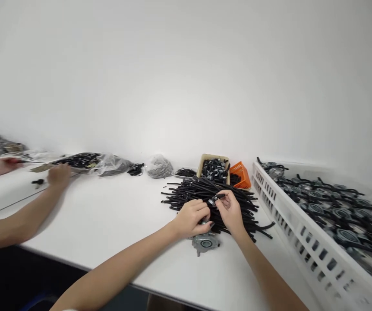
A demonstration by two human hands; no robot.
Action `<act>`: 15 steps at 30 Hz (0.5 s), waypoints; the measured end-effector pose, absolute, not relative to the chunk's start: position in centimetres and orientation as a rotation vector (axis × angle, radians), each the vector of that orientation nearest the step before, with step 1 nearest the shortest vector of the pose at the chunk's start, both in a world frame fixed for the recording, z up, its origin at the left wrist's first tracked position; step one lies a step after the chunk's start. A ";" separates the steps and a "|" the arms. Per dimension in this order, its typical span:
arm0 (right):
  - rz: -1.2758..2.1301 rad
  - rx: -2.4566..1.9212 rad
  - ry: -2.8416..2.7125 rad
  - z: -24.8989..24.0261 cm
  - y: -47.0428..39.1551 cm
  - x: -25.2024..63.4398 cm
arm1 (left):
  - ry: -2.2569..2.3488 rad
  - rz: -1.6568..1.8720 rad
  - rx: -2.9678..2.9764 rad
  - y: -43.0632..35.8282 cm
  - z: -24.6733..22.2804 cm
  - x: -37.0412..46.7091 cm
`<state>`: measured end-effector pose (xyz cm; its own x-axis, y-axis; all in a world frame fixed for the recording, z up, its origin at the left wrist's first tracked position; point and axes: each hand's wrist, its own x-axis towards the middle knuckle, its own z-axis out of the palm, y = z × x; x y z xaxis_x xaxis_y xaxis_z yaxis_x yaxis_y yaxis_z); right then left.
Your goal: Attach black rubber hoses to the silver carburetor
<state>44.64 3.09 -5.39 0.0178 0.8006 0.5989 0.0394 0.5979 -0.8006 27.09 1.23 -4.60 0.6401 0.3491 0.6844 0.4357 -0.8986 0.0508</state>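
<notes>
A grey metal carburetor (206, 243) is at the front edge of a heap of black rubber hoses (238, 203). My left hand (192, 217) has its fingers curled round the upper part of it and covers that end. My right hand (230, 211) pinches a small black part with a silver face (216, 198) between thumb and fingers, just above and right of my left hand. The two hands are close together over the hoses. Exactly how the small part meets the carburetor is hidden by my fingers.
To the right stands a white slotted crate (289, 229) of carburetors with hoses. Behind the heap are a cream bin (202, 162) of small black parts and an orange basket (244, 175). Plastic bags (159, 166) lie along the wall. At left, another person's hands (59, 175) work with a cable.
</notes>
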 end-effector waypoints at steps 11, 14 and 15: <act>1.356 -0.501 -1.421 -4.5 2.0 45.1 | -0.856 -1.263 -3.041 1.9 -6.2 25.2; 1.485 -0.449 -1.482 -4.2 2.0 45.7 | -0.897 -1.250 -2.981 1.9 -6.3 25.3; 1.523 -0.436 -1.497 -4.1 2.1 45.9 | -0.916 -1.239 -2.965 1.8 -6.2 25.3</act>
